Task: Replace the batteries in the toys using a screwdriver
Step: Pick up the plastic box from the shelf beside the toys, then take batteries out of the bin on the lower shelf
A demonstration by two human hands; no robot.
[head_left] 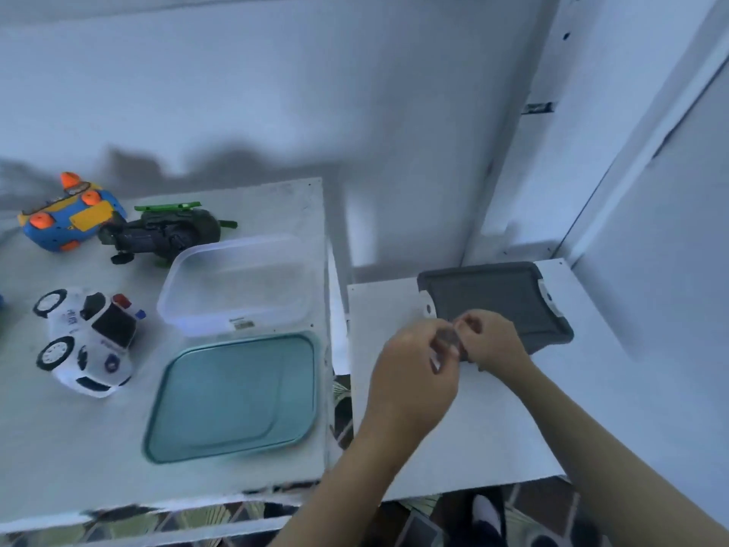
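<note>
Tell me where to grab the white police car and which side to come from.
Grip the white police car around its middle, midway between the two visible wheels, coming down from above. The wheels stick out on one side and the roof lights on the other, so the smooth middle likely offers the clearest hold.

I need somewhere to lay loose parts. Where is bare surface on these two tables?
Right table: bare near half, in front of the grey tray, crossed by the right forearm. Left table: bare near-left corner, bordered by police car and teal lid. Crowded: its far half, with blue toy, dark toy and tub.
</note>
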